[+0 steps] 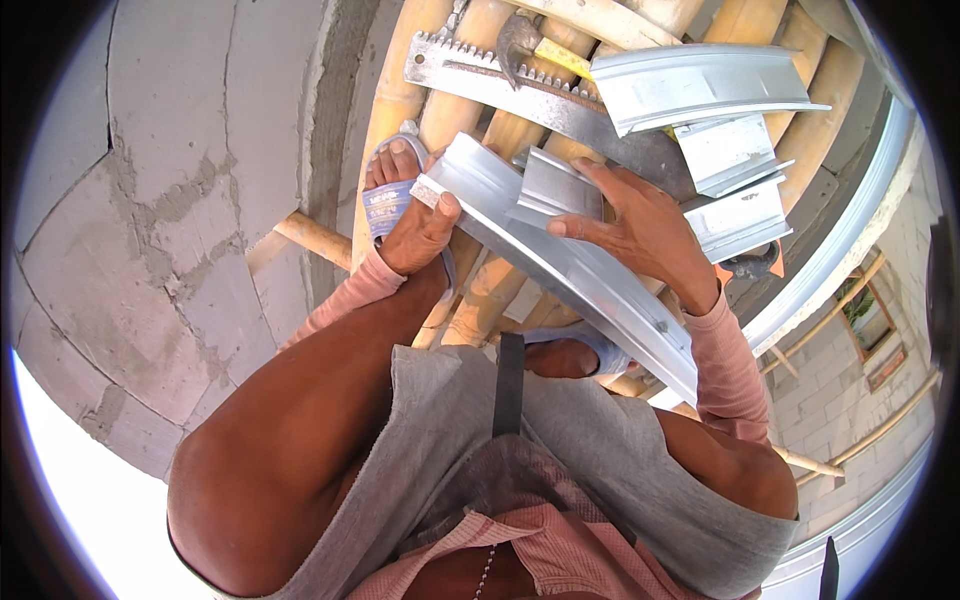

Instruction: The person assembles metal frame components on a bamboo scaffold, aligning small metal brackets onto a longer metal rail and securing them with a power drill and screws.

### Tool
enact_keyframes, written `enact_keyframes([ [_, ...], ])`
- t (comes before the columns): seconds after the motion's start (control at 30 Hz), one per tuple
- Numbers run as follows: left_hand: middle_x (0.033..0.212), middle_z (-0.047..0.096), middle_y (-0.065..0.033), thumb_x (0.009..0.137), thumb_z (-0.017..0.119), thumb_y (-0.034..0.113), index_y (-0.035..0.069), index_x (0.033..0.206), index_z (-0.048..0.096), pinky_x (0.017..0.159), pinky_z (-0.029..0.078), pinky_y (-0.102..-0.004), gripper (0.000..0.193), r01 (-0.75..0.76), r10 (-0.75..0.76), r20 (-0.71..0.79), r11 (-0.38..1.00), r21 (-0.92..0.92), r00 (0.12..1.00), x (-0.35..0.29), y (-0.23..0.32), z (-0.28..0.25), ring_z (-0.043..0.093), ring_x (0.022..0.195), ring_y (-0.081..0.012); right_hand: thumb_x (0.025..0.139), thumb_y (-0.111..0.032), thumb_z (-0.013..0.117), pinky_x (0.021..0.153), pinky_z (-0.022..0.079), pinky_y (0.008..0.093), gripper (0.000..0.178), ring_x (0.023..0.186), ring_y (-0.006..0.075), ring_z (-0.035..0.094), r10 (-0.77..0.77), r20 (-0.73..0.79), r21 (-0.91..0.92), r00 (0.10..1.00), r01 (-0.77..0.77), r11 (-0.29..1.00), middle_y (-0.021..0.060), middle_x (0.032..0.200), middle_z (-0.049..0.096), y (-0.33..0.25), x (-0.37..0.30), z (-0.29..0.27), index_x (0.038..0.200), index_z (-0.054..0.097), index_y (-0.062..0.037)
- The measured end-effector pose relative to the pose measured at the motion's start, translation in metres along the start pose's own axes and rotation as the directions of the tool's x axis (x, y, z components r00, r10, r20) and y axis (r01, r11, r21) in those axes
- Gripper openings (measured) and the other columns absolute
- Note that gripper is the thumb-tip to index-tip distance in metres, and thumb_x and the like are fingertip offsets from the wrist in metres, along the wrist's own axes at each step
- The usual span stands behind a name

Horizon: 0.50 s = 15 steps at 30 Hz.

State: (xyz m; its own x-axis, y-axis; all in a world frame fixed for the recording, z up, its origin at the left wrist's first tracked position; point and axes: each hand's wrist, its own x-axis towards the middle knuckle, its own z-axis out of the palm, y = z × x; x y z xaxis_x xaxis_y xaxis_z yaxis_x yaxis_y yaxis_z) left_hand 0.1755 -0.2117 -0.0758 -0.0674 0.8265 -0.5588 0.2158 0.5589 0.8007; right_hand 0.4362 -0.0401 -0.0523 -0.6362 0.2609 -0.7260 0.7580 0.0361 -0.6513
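Note:
My left hand [424, 235] is closed around the near-left end of a long silvery metal channel [590, 265], which slants down to the right above my feet. A short cut piece of metal channel [560, 185] sits against the long one. My right hand [645, 225] has this short piece between its thumb and fingers, the thumb at its lower edge and a fingertip over its upper right side. Just beyond lies a handsaw [520, 95] with large teeth, partly covered by other metal pieces.
A claw hammer [517, 45] with a yellow handle lies by the saw. More channel pieces [710, 85] are stacked at the right. Bamboo poles [400, 85] form the platform under my sandalled feet [390, 190]. A grey block wall [170, 150] rises on the left.

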Motion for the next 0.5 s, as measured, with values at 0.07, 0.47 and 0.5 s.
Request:
enact_keyframes([
  [0.07, 0.135, 0.054, -0.0159, 0.100, 0.037, 0.074, 0.002, 0.152, 0.039, 0.116, 0.027, -0.0429, 0.088, 0.000, 0.000, -0.016, 1.000, 0.028, 1.000, 0.001, 0.002, 0.002, 0.049, 0.127, -0.0285, 0.087, -0.069, 0.069, 0.084, 0.057, 0.0468, 0.086, 0.100, 0.0390, 0.068, -0.266, -0.239, -0.186, 0.934, 0.224, 0.957, 0.0241, 0.113, 0.060, 0.001, -0.002, 0.023, 0.132, 0.062, 0.0036],
  [0.47, 0.134, 0.054, -0.0194, 0.102, 0.035, 0.071, 0.003, 0.152, 0.042, 0.117, 0.023, -0.0463, 0.085, 0.091, 0.014, -0.185, 0.831, 0.549, 0.983, 0.002, 0.013, 0.004, 0.047, 0.128, -0.0323, 0.105, -0.057, 0.049, 0.092, 0.044, 0.0444, 0.076, 0.097, 0.0351, 0.048, -0.344, -0.296, 0.109, 0.891, 0.389, 0.915, 0.0218, 0.109, 0.054, -0.002, 0.013, 0.053, 0.149, 0.049, 0.0046],
  [0.5, 0.134, 0.054, -0.0195, 0.102, 0.036, 0.071, 0.003, 0.152, 0.042, 0.117, 0.024, -0.0456, 0.085, 0.096, 0.065, -0.198, 0.704, 0.704, 0.978, 0.003, 0.010, 0.004, 0.048, 0.128, -0.0328, 0.105, -0.059, 0.047, 0.094, 0.044, 0.0453, 0.078, 0.100, 0.0359, 0.049, -0.439, -0.338, -0.019, 0.833, 0.461, 0.887, 0.0229, 0.110, 0.054, -0.003, 0.011, 0.057, 0.152, 0.047, 0.0034],
])
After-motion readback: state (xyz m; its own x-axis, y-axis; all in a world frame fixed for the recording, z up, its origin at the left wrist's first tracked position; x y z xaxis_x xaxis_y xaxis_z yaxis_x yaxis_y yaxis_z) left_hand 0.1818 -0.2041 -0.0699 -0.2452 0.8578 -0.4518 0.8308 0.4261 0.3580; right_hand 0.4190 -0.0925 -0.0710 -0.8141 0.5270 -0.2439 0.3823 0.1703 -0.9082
